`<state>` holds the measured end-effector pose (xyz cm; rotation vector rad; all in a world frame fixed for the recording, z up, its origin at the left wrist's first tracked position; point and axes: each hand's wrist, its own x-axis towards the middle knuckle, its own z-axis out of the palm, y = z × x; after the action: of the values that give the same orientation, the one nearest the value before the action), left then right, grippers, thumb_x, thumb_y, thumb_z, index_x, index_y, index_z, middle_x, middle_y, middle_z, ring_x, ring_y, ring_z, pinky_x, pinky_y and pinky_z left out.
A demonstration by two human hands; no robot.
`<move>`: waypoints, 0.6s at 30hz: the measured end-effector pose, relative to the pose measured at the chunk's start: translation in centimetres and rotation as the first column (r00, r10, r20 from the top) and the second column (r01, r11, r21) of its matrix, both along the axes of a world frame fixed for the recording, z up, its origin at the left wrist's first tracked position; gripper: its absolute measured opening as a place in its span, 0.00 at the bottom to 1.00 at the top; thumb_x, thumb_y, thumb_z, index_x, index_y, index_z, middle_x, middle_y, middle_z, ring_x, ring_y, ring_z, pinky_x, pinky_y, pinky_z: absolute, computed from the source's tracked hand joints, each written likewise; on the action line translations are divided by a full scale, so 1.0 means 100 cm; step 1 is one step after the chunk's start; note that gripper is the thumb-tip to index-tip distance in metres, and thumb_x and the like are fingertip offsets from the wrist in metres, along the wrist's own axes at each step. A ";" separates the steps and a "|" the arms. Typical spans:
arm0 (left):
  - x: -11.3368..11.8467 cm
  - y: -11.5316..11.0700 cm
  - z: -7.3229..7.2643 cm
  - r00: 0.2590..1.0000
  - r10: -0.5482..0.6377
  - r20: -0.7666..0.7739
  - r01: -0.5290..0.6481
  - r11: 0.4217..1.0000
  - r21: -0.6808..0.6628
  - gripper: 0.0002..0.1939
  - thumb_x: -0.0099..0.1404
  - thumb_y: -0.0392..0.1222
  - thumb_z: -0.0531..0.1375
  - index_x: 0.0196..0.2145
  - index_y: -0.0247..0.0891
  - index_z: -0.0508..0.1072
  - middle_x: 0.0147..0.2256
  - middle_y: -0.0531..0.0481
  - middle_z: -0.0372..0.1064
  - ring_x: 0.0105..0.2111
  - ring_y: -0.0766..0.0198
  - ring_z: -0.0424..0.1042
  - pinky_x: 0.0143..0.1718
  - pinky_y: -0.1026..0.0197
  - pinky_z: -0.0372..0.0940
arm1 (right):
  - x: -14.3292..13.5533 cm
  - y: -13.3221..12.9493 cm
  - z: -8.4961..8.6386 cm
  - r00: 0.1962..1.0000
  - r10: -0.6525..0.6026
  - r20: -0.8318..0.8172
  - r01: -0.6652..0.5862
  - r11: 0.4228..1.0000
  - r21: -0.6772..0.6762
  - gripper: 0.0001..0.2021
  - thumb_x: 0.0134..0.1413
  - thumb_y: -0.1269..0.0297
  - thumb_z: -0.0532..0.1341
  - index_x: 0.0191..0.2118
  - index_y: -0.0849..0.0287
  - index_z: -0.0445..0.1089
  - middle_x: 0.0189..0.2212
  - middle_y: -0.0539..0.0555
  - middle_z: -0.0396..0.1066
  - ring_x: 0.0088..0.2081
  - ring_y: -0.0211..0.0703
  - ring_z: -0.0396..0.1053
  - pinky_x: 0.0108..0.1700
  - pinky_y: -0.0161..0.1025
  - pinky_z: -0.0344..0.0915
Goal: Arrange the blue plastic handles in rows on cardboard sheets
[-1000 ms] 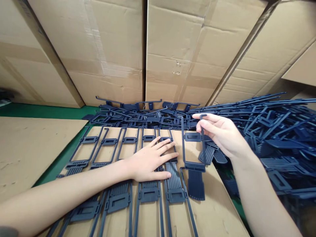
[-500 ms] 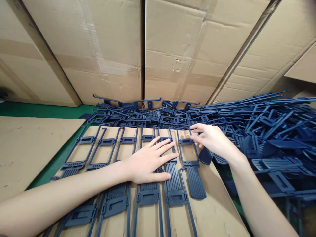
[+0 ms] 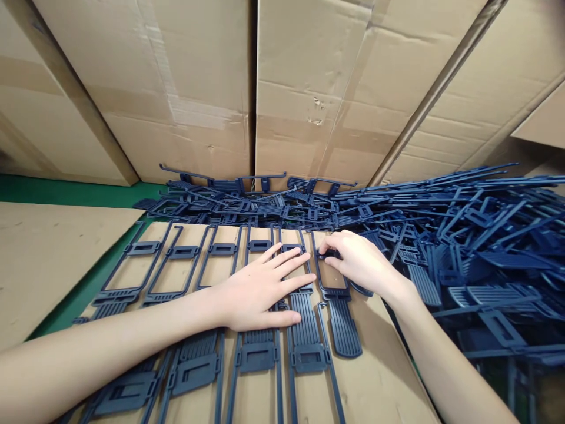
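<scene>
Dark blue plastic frames with ribbed paddles lie in two rows on a cardboard sheet. My left hand rests flat across them near the middle, fingers spread, covering parts of several pieces. At the right end of the back row, my right hand has its thumb and fingertips curled around the small crosspiece of one plastic frame. That frame's ribbed paddle points toward me. In the front row, a neighbouring plastic frame lies between my hands and the near edge.
A tangled heap of similar blue plastic parts spreads along the right and back. Tall cardboard boxes stand behind it. Another cardboard sheet lies at the left on a green surface.
My right hand has moved left and slightly down, from beside the rightmost frame onto its crosspiece. The left hand stays flat on the pieces. The view has shifted slightly.
</scene>
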<state>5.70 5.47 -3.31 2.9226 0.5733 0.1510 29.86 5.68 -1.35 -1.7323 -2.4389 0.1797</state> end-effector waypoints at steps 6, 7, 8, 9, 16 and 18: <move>0.000 0.001 -0.002 1.000 -0.002 0.027 0.002 1.000 0.001 0.35 0.68 0.60 0.51 0.66 0.41 0.54 0.68 0.39 0.41 0.67 0.43 0.42 0.65 0.37 0.34 | 0.000 0.005 -0.005 1.000 -0.013 -0.007 0.014 0.996 0.088 0.08 0.55 0.73 0.58 0.39 0.54 0.71 0.39 0.51 0.74 0.45 0.47 0.67 0.44 0.41 0.63; 0.000 0.001 -0.002 0.999 -0.004 0.032 0.005 1.000 0.000 0.35 0.68 0.60 0.51 0.66 0.42 0.54 0.68 0.40 0.42 0.67 0.42 0.42 0.65 0.37 0.34 | 0.000 0.005 -0.005 1.000 -0.016 -0.011 0.017 0.996 0.091 0.09 0.56 0.72 0.58 0.40 0.54 0.72 0.40 0.51 0.74 0.45 0.47 0.68 0.44 0.42 0.64; 0.000 0.000 -0.002 1.000 -0.005 0.031 0.005 1.000 -0.001 0.35 0.68 0.60 0.51 0.66 0.42 0.54 0.68 0.40 0.42 0.67 0.42 0.42 0.65 0.37 0.34 | 0.000 0.006 -0.006 1.000 -0.020 -0.013 0.021 0.996 0.092 0.09 0.56 0.72 0.58 0.40 0.54 0.72 0.40 0.52 0.74 0.45 0.47 0.68 0.44 0.42 0.64; 0.000 0.000 -0.001 1.000 -0.005 0.026 0.005 1.000 -0.002 0.35 0.68 0.60 0.51 0.66 0.42 0.54 0.68 0.40 0.41 0.67 0.42 0.42 0.65 0.37 0.34 | -0.001 0.006 -0.006 1.000 -0.025 -0.014 0.026 0.995 0.095 0.09 0.57 0.71 0.58 0.41 0.54 0.73 0.41 0.53 0.74 0.45 0.47 0.69 0.45 0.42 0.65; -0.001 0.000 -0.001 1.000 -0.006 0.026 0.006 1.000 0.003 0.35 0.68 0.59 0.51 0.66 0.41 0.54 0.68 0.39 0.42 0.67 0.43 0.42 0.65 0.36 0.34 | -0.002 0.006 -0.004 1.000 -0.021 -0.020 0.024 0.989 0.144 0.09 0.57 0.70 0.59 0.41 0.54 0.74 0.41 0.54 0.75 0.44 0.48 0.70 0.44 0.43 0.66; -0.001 0.000 -0.001 1.000 -0.002 0.023 0.002 1.000 0.005 0.35 0.68 0.60 0.51 0.66 0.41 0.54 0.68 0.39 0.42 0.67 0.43 0.42 0.65 0.37 0.34 | -0.003 0.007 -0.005 1.000 -0.007 -0.028 0.011 0.989 0.147 0.09 0.57 0.71 0.59 0.41 0.54 0.74 0.40 0.54 0.75 0.43 0.48 0.70 0.45 0.43 0.66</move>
<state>5.59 5.43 -3.39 2.9219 0.5669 0.1852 29.61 6.36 -1.89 -1.6671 -2.3594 0.0217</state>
